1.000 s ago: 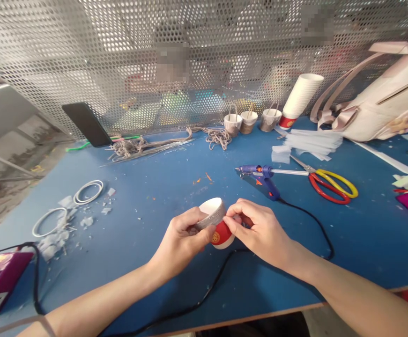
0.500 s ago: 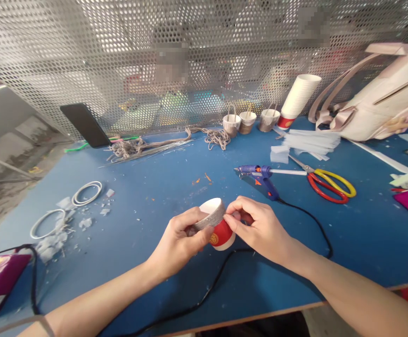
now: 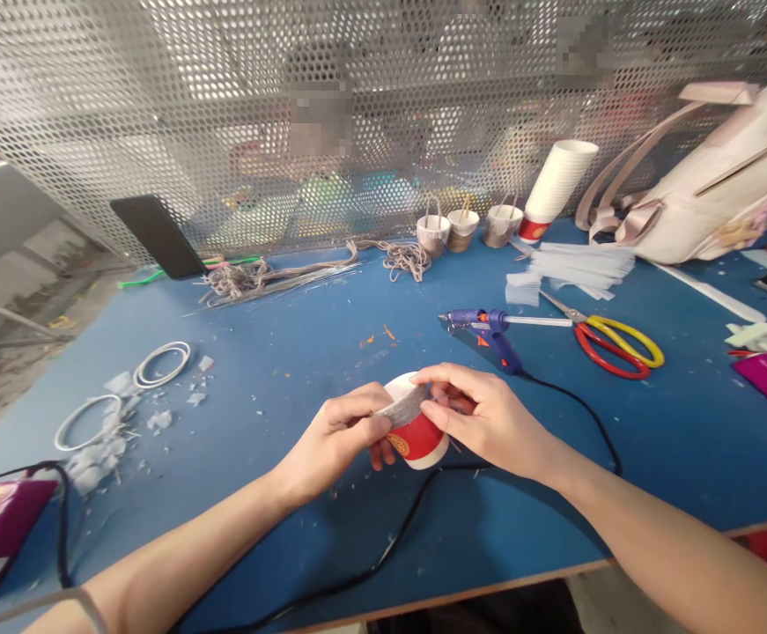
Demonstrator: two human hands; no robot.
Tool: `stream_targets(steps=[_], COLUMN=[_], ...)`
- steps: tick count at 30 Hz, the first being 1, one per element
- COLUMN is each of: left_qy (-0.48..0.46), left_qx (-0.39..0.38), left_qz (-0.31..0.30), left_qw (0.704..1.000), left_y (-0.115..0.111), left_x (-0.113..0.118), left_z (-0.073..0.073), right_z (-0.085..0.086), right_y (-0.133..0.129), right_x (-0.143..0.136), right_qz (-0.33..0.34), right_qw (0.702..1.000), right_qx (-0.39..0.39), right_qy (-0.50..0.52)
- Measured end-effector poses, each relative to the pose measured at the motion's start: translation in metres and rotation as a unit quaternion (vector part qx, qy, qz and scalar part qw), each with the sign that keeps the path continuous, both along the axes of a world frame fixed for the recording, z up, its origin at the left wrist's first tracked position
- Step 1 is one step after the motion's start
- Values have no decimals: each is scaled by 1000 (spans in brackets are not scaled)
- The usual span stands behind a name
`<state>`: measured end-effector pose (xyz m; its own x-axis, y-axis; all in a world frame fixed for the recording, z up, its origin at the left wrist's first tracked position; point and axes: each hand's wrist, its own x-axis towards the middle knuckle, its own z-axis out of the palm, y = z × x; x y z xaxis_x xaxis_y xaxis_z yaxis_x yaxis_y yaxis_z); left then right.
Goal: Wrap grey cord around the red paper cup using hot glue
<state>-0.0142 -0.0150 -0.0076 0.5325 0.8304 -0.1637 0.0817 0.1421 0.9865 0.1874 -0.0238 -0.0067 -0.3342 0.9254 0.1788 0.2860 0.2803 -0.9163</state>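
A red and white paper cup is held tilted between both hands above the blue table. Around its upper part runs a band of grey cord. My left hand is closed on the cup's left side, thumb on the cord band and fingertips partly under the cup. On the right side of the rim, my right hand pinches the cup with thumb and index finger. Beyond my right hand lies a blue glue gun with a glue stick in its back. Red and yellow scissors rest right of it.
Cord-wrapped cups and a leaning cup stack stand along the perforated metal screen. Tangled cord, a phone, white rings and a backpack surround the work area. A black cable crosses the front.
The cup has turned and come more upright, showing more of its red side. My right fingers have moved up onto the rim; my left grip has shifted along the cord band.
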Motion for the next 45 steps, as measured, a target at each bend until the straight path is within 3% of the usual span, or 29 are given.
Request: stream_targets(steps=[6, 13, 20, 30, 37, 45], left_qy=[49, 153, 182, 114, 78, 54], left_qx=[-38, 8, 44, 8, 71, 52], left_qz=[-9, 16, 43, 40, 100, 118], left_qw=[998, 988, 981, 993, 989, 990], left_y=[4, 6, 10, 7, 6, 9], left_x=[5, 12, 11, 13, 14, 7], left_z=[6, 12, 10, 8, 1, -5], right_z=[-12, -15, -12, -16, -17, -4], right_y=[2, -1, 1, 0, -1, 0], right_x=[0, -4, -4, -8, -7, 1], right_qz=[-11, -22, -21, -44, -73, -13], right_qw=[995, 981, 979, 970, 964, 968], right_qx=[73, 165, 180, 214, 228, 235], right_qy=[-60, -100, -95, -109, -114, -84])
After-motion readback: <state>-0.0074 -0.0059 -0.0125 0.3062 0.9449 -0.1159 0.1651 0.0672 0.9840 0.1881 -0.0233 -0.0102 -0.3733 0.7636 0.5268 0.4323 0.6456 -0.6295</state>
